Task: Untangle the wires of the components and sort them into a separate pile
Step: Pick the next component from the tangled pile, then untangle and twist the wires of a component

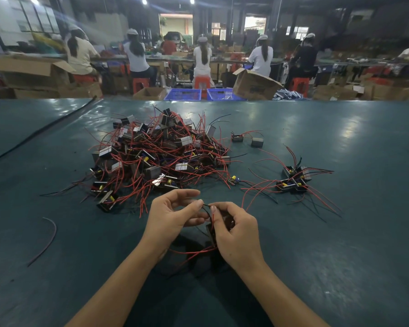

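Centrally, left hand (172, 214), right hand (237, 233) pinch wire (206, 206).

Red leads on a dark teal bench (316, 256) — glossy, w/ pale light patches.
Colours: big pile (161, 156) has red leads, a few black, blocks black & silver-grey, yellow caps, some blue; small pile (293, 180) — same mix; held component (211, 232) dark brown w/ red + black leads; loose wire (49, 239) dark red; crates (182, 94) blue; stools (139, 83) red; boxes (255, 86) brown.

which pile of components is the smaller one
The pile on the right, only a few components with wires fanned out; the tangled heap left of it holds far more.
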Demonstrator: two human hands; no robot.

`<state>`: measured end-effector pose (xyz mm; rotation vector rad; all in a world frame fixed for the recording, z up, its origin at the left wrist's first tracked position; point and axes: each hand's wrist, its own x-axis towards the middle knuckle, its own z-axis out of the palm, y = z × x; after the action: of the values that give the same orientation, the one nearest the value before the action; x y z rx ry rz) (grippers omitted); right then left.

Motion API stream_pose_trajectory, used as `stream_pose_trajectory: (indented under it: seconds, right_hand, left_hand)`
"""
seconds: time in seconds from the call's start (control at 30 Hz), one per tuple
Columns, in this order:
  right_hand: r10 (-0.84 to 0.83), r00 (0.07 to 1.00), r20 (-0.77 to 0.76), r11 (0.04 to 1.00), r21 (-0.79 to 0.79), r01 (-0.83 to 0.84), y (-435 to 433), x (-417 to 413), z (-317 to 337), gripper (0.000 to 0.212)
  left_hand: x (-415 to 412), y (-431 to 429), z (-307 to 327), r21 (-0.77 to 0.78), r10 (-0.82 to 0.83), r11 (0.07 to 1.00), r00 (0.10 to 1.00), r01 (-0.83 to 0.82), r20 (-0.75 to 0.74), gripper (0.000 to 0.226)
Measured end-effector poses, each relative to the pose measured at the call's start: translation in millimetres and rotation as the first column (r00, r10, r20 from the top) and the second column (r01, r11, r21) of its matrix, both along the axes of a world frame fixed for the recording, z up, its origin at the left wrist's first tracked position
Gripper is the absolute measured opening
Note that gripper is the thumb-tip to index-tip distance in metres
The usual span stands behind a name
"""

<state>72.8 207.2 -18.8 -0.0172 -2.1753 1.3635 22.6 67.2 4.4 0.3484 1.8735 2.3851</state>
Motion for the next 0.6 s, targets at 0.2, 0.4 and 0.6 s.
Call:
stream_pose_trajectory:
  seconds: [0.2, 0.4, 0.6]
  right_hand:
    - [-0.004, 1.0, -0.001, 1.0, -0.01, 0.004, 0.0, -1.2, -0.5, 0.01]
    - [0.011, 1.0, -0.002, 1.0, 0.01, -0.011, 0.5, -1.3, -1.3, 0.011]
    - [0.016, 1.0, 0.007, 0.999, 0.033, -0.017, 0.4, -2.2, -2.2, 0.009]
  left_hand:
    - [1.1, 1.5, 1.3, -0.013, -0.01, 1.0, 1.0, 0.01, 0.005, 0.023]
    - [2.2, 1.7, 2.1, -0.014, -0.032, 0.999, 0.999, 0.032, 0.02, 0.017]
    - [1.6, 1.8, 1.2, -0.031, -0.006, 1.0, 1.0, 0.007, 0.016, 0.013]
